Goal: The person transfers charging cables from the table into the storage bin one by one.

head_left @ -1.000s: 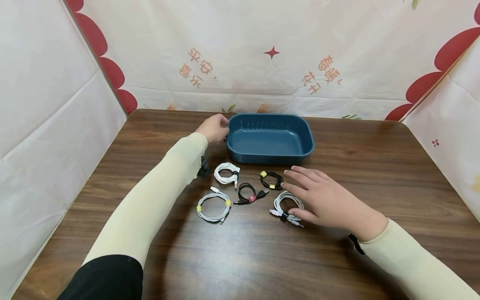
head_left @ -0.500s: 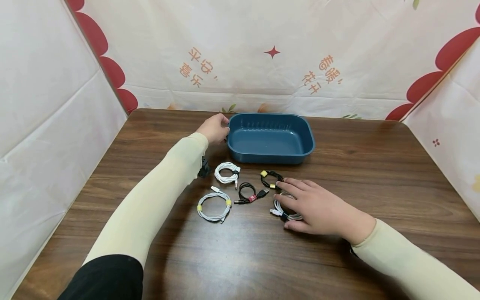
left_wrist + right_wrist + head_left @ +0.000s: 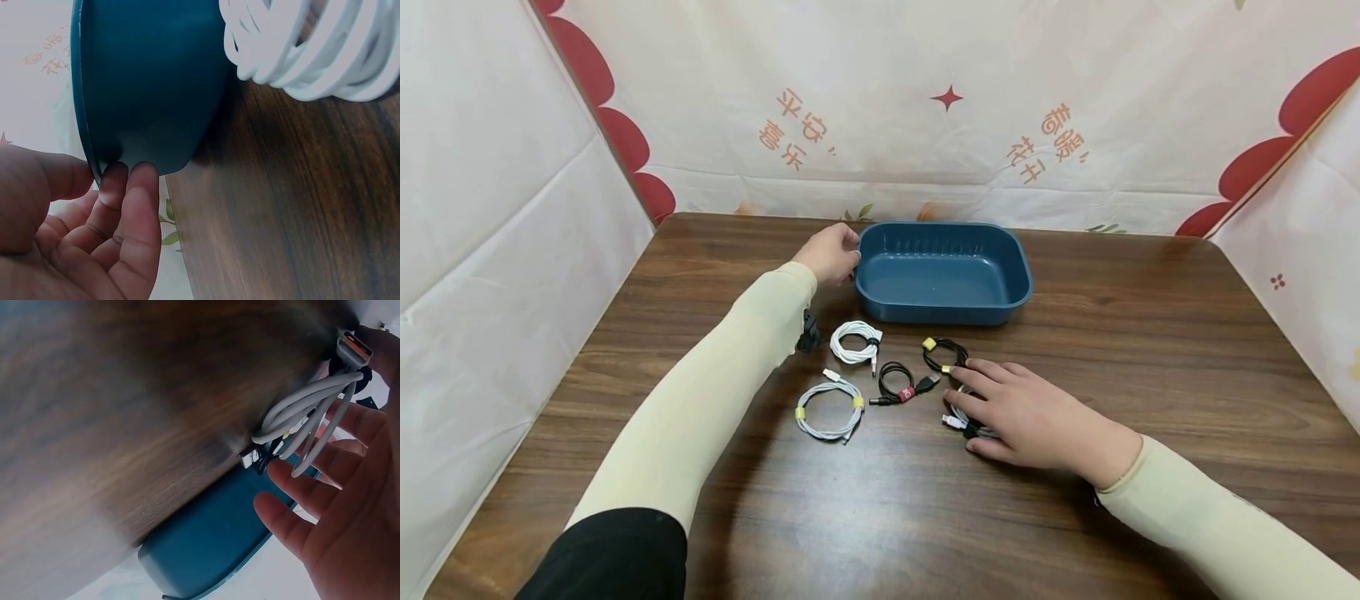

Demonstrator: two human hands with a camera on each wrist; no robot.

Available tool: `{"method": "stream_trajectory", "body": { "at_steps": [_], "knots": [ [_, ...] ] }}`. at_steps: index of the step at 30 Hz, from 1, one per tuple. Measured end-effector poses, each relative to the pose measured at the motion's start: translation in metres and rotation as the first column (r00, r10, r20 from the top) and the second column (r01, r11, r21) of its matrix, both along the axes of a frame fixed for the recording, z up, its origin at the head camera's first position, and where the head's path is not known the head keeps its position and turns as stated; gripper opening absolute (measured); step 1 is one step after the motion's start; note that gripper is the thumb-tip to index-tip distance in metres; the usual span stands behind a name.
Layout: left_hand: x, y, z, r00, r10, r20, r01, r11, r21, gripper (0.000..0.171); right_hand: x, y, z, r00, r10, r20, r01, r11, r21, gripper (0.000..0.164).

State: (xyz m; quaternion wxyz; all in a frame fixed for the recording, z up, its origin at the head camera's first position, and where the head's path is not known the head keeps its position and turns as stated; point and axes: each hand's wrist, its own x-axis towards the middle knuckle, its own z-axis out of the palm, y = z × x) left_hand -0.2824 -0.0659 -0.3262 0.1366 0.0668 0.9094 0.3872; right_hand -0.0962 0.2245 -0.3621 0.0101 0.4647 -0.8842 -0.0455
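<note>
At the left end of the blue plastic basin [image 3: 936,314], my left hand [image 3: 829,254] pinches the rim, thumb on one side and fingers against the outer wall in the left wrist view. My right hand [image 3: 1026,417] lies over a coiled grey cable [image 3: 312,409], its fingers spread and only slightly bent. In the head view the palm covers most of that coil, and a white connector [image 3: 953,422] pokes out to the left. The right wrist view shows the coil alongside the fingers, with the thumb near a plug. Just beyond the fingertips is a black cable [image 3: 953,342] with yellow ties.
Nearer the left arm lie a white cable coil [image 3: 842,357] with a black tie and a pale cable coil [image 3: 831,435] with yellow ties. A short black cable with a red tag [image 3: 907,393] sits between. A printed cloth [image 3: 880,150] hangs behind the wooden table [image 3: 880,517].
My right hand has moved slightly left and down onto the grey cable, covering more of it. The left hand has stayed at the basin's rim.
</note>
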Motion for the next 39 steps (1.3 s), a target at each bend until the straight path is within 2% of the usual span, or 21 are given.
{"method": "stream_trajectory", "body": {
  "at_steps": [25, 39],
  "knots": [
    [0.000, -0.001, 0.000, 1.000, 0.004, 0.015, -0.005, 1.000, 0.028, 0.036, 0.000, -0.006, 0.001, 0.988, 0.117, -0.104, -0.123, 0.991, -0.056, 0.052],
    [0.000, -0.001, 0.000, 1.000, 0.001, 0.008, -0.001, 0.999, 0.032, 0.037, 0.000, -0.004, 0.009, 0.987, 0.107, -0.121, -0.118, 0.989, -0.088, 0.051]
  ]
}}
